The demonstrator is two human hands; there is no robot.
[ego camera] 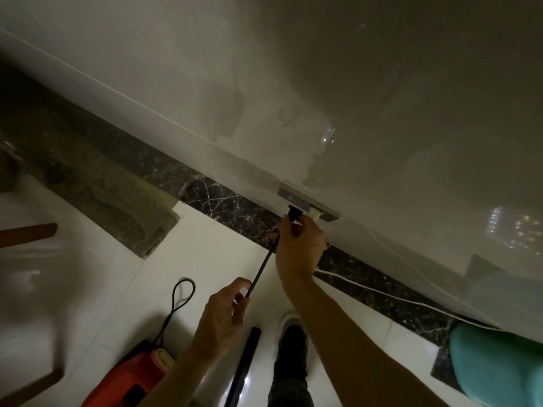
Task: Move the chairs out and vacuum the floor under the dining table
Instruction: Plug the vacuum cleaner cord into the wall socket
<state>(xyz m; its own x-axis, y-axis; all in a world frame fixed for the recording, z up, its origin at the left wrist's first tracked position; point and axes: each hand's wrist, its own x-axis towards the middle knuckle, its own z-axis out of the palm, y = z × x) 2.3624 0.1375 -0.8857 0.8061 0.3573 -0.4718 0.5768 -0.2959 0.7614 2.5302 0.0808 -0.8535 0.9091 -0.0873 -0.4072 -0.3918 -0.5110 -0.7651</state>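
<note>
Left hand (223, 309) pinching cord (264, 264) below socket (289, 195), right hand (302, 245) gripping plug (294, 214): powering-up step; next likely needs plug pressed home.

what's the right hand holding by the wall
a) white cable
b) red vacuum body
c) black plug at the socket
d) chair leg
c: the right hand pinches the black plug at the wall socket, while the left hand holds its cord lower down.
</note>
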